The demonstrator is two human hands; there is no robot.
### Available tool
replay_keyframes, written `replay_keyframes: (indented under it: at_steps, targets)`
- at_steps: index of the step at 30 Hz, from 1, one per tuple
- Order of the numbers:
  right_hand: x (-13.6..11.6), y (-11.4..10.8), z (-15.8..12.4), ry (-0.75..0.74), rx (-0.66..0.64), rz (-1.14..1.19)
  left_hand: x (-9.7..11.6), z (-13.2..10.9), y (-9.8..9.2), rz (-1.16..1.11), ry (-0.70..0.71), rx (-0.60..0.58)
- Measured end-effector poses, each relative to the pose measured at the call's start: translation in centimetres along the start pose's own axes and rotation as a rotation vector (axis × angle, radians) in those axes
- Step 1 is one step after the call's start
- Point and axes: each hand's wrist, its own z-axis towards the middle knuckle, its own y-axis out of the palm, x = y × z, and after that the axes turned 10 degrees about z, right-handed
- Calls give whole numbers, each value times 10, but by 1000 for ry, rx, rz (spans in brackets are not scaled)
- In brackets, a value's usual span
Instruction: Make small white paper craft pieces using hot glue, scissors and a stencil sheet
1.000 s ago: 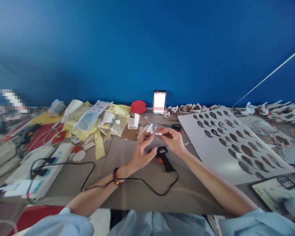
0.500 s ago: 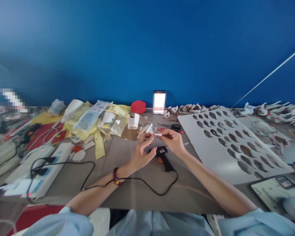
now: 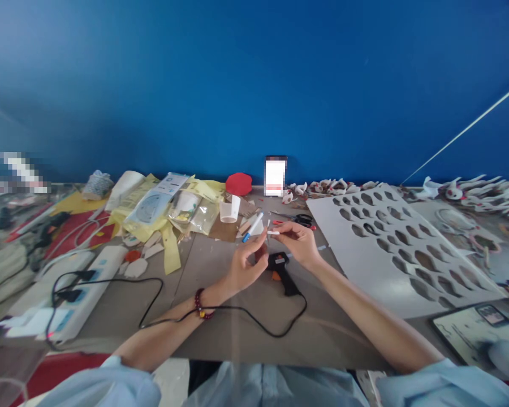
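Observation:
My left hand (image 3: pixel 246 263) and my right hand (image 3: pixel 299 242) meet over the middle of the grey table (image 3: pixel 220 333). The right hand pinches a small white piece (image 3: pixel 274 232) between thumb and fingertips. The left hand's fingers are curled, its thumb and forefinger closing toward that piece; I cannot make out what they hold. A black glue gun (image 3: pixel 282 271) lies on the table just under both hands, its black cord (image 3: pixel 254 322) looping toward me. A white marker with a blue tip (image 3: pixel 253 227) lies just beyond the left fingers.
A white board with several oval cut-outs (image 3: pixel 401 249) fills the right side. Yellow paper, plastic packets (image 3: pixel 152 209) and a white cup (image 3: pixel 229 210) clutter the back left. A white power strip (image 3: pixel 80 288) sits at left. Scissors (image 3: pixel 303 218), a red cap (image 3: pixel 238 183) and a phone (image 3: pixel 275 176) stand behind.
The left hand has dropped slightly and drawn back, uncovering the blue-tipped marker behind it. The right hand holds still with the white piece.

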Motion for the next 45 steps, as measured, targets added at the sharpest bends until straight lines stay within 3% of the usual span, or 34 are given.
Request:
replay_keyframes:
  at_steps: [45]
  targets:
    - [-6,2,-1,-6,-36,27,2,-2,1,22,45,60]
